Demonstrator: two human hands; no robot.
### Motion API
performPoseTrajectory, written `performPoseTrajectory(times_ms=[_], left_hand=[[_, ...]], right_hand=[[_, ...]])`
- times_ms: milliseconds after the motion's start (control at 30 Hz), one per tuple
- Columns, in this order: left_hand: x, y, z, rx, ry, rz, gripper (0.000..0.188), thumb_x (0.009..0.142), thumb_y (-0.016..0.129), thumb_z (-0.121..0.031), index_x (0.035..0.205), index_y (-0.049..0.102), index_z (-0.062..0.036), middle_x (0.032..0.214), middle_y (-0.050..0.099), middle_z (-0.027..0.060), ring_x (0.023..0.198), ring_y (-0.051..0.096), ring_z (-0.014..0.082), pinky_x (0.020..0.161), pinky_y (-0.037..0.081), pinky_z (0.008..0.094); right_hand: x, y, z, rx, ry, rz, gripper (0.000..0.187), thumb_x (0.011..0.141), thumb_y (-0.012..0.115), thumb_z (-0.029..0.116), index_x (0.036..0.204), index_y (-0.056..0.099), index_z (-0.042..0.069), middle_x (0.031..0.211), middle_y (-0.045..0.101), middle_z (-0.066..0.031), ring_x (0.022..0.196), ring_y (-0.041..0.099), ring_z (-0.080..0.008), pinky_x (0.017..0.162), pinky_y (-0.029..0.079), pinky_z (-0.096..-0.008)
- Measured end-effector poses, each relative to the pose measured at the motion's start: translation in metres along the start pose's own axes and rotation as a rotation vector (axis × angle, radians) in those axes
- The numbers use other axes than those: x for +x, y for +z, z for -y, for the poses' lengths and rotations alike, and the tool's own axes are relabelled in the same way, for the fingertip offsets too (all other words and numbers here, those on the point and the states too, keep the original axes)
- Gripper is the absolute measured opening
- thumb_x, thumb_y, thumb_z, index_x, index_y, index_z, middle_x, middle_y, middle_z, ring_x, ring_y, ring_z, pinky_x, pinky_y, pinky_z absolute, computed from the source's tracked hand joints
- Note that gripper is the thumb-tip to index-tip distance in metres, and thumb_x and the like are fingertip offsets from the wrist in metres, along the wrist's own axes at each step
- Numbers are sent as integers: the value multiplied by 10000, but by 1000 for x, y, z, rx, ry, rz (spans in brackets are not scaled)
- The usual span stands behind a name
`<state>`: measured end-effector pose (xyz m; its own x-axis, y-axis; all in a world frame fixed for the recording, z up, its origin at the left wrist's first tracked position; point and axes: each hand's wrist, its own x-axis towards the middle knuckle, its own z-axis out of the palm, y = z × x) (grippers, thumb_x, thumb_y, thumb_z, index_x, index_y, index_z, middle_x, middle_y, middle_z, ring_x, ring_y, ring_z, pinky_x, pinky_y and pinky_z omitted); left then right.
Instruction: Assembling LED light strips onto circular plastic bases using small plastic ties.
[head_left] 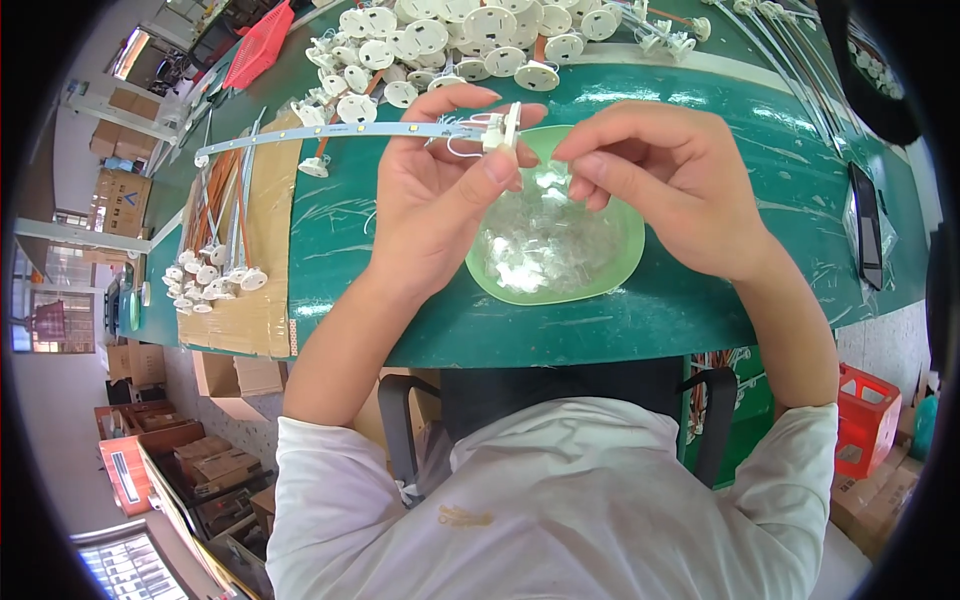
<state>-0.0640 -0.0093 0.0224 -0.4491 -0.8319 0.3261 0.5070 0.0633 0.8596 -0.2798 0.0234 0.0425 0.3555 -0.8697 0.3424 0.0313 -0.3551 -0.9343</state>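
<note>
My left hand [420, 215] is closed on an LED strip [340, 131], gripping it by the white round end piece [504, 130] between thumb and fingers. Thin white wires show beside that piece, and the strip stretches out level to the left. Close by on the right, my right hand [690, 190] has thumb and forefinger pinched together. Whatever is between those fingertips is too small or hidden to make out. Below both hands sits a light green bowl [630, 262] filled with small clear plastic pieces [545, 240].
Many white round end pieces [425, 38] are heaped at the table's far side. Finished-looking strips [225, 200] lie on cardboard [268, 230] at left. A red basket [260, 45] is at far left; a black phone [866, 225] lies near the right edge. More strips [780, 70] lie far right.
</note>
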Motion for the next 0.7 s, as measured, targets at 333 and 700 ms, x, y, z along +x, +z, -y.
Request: performPoseTrajectory(times_ms=[333,700], left_hand=[[-3,4,2,-83,-59,-3,521,877,712,-64,1327,451,-72,1303,561,225,1043,627,205,854,513,322],[-4,7,2,230,40,56,530,807,750,17,1295,544,12,1286,593,155,1087,623,200,920,515,340]], right_hand=[[-2,9,-4,11,45,-153,124,886,660,-13,1009,670,-18,947,691,-80,938,674,-144,674,528,-246],[-7,19,-5,-414,-224,-238,88,811,701,-22,897,716,-8,849,719,-86,770,683,-132,648,540,-255]])
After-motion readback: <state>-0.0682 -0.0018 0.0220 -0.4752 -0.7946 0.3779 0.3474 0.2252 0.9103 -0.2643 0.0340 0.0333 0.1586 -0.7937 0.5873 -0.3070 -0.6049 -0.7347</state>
